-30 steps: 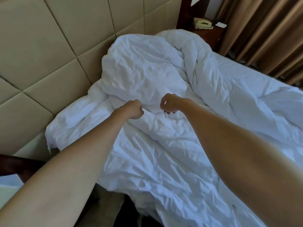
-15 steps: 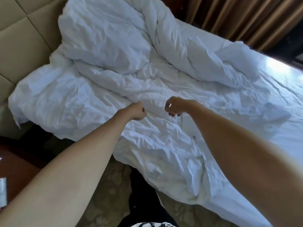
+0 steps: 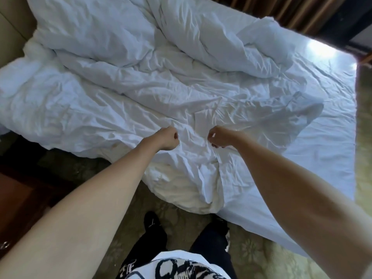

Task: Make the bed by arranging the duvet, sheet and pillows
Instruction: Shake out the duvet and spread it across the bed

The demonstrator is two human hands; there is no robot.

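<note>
A crumpled white duvet (image 3: 141,81) lies bunched over the head half of the bed, one edge hanging down the near side toward the floor. My left hand (image 3: 168,137) grips a fold of the duvet with curled fingers. A short gap to its right, my right hand (image 3: 218,136) pinches the same stretch of fabric. The white sheet (image 3: 326,141) shows bare on the right part of the mattress. I see no separate pillow; the mound at the top left is all white cloth.
A padded beige headboard (image 3: 12,27) stands at the upper left. Brown curtains (image 3: 291,11) hang beyond the bed. Dark wooden furniture (image 3: 18,198) sits at the lower left. My legs and feet (image 3: 153,224) stand on patterned carpet (image 3: 257,252) close to the bed's side.
My view has tilted down and shifted toward the foot of the bed. Both hands still hold the duvet, and it has been drawn toward me, its edge now hanging over the bed's near side.
</note>
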